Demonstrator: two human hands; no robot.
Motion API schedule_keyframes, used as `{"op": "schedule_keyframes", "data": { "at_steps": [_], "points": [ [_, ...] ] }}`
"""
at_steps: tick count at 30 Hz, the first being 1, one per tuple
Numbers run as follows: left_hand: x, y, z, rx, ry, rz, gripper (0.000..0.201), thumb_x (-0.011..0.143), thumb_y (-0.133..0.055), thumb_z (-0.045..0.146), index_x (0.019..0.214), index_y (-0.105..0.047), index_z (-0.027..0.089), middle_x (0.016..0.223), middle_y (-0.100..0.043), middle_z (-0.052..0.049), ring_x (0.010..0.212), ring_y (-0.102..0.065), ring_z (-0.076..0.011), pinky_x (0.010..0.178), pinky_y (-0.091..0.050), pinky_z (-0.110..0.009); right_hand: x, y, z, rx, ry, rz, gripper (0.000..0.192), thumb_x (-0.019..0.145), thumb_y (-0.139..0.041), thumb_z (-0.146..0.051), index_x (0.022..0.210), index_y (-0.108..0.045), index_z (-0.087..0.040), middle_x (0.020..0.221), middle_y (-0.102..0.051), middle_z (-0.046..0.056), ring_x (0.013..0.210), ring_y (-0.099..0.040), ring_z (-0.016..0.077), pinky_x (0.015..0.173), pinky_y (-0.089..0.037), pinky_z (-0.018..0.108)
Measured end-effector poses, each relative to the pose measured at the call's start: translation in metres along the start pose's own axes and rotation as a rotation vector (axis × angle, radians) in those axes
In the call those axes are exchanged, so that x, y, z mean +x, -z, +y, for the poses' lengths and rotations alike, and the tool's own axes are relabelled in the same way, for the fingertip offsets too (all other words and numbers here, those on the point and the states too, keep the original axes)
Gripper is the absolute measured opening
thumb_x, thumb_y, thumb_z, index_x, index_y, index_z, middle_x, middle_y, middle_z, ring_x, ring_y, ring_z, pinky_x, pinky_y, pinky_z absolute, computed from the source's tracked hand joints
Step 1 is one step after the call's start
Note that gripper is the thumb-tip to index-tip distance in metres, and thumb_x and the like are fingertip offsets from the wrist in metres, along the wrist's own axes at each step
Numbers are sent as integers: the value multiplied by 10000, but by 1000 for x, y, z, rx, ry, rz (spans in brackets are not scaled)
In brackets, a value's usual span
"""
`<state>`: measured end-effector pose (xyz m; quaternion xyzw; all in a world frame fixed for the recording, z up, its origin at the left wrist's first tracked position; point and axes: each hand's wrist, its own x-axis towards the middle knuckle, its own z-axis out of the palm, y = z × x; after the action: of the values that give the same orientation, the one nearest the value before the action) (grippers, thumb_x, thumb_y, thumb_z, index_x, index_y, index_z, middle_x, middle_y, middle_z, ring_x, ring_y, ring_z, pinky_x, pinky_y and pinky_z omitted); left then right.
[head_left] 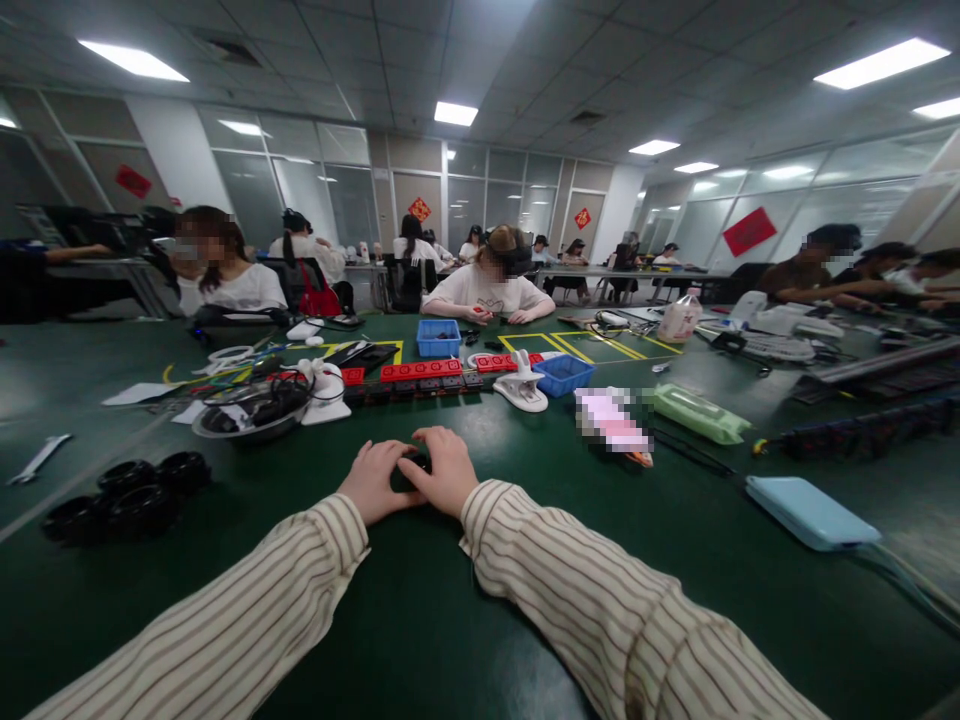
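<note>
A small black part (415, 466) sits on the green table mat, near the middle of the view, enclosed between the left hand (373, 481) and the right hand (447, 470). Only a dark sliver shows between the fingers. Shape and orientation cannot be made out.

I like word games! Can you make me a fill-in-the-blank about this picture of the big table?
1. Both hands cover a small ____ object.
2. The sleeves have a ____ pattern.
3. The table is dark ____.
4. The wrench lies far to the ____ of the hands.

Missing words: black; striped; green; left
</note>
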<state>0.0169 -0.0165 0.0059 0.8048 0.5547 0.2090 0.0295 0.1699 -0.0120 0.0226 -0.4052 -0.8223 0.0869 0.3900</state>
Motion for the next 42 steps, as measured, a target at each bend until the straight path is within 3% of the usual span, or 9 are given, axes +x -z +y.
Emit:
{"op": "schedule_keyframes", "data": {
  "at_steps": [4, 10, 14, 18, 24, 28, 32, 38, 42],
  "points": [
    [-4, 1, 17, 88, 76, 43, 548, 552, -581, 545, 952, -525, 175, 989, -558, -75, 1011, -468, -271, 986, -168, -547, 1, -6, 5, -55, -102, 9, 383, 713, -520, -513, 889, -476, -176, 887, -503, 39, 846, -454, 178, 748, -338, 316],
    [-3, -1, 18, 101, 140, 32, 338, 599, -580, 407, 858, -565, 190, 921, -567, -56, 939, -499, -254, 969, -207, -531, 1, -11, 7, -89, -57, -65, 302, 721, -532, -468, 792, -490, -178, 811, -498, 21, 802, -446, 165, 711, -324, 300],
    [1, -1, 3, -7, 4, -25, 337, 611, -579, 345, 900, -562, 174, 948, -560, -60, 925, -501, -227, 919, -331, -420, 2, -8, 7, -22, 46, -94, 155, 715, -559, -282, 824, -511, -184, 840, -516, 10, 839, -448, 154, 739, -327, 285],
    [3, -1, -9, -115, -114, -84, 364, 639, -564, 351, 953, -555, 167, 1022, -548, -74, 971, -487, -217, 875, -384, -339, 1, -3, 3, 38, 155, -145, 170, 684, -537, -151, 849, -516, -184, 855, -537, 2, 846, -455, 146, 765, -334, 277],
    [0, 0, -1, -6, 14, -47, 556, 580, -598, 467, 1055, -486, 199, 1102, -518, -80, 1054, -451, -266, 980, -217, -505, 0, -2, 2, 41, 66, -68, 282, 743, -532, -336, 968, -481, -173, 927, -523, 34, 882, -451, 162, 782, -334, 303],
    [-3, 2, 15, 95, 129, 9, 490, 586, -581, 488, 971, -521, 190, 995, -561, -68, 984, -493, -260, 979, -189, -529, 1, -5, 6, -9, -33, -54, 349, 720, -533, -470, 893, -487, -171, 854, -503, 30, 808, -455, 160, 719, -344, 296],
    [-4, 2, 24, 149, 167, 20, 381, 612, -568, 440, 895, -561, 185, 929, -585, -65, 934, -515, -263, 967, -198, -536, 2, -9, 7, -34, -18, -63, 263, 722, -548, -424, 801, -500, -179, 802, -500, 15, 800, -451, 156, 711, -338, 288],
    [1, 1, 4, 7, -12, -40, 340, 611, -576, 341, 896, -566, 157, 959, -580, -83, 955, -507, -236, 920, -339, -399, 1, -7, 7, 81, 103, -100, 121, 702, -548, -203, 819, -527, -179, 853, -522, 14, 861, -459, 148, 778, -346, 287],
    [3, -2, -11, -112, -81, -95, 405, 606, -579, 342, 967, -549, 160, 1053, -563, -92, 1022, -487, -238, 916, -356, -365, 0, -2, 3, 157, 168, -155, 220, 683, -494, -105, 890, -518, -174, 887, -540, 19, 878, -469, 143, 817, -356, 289]
  ]
}}
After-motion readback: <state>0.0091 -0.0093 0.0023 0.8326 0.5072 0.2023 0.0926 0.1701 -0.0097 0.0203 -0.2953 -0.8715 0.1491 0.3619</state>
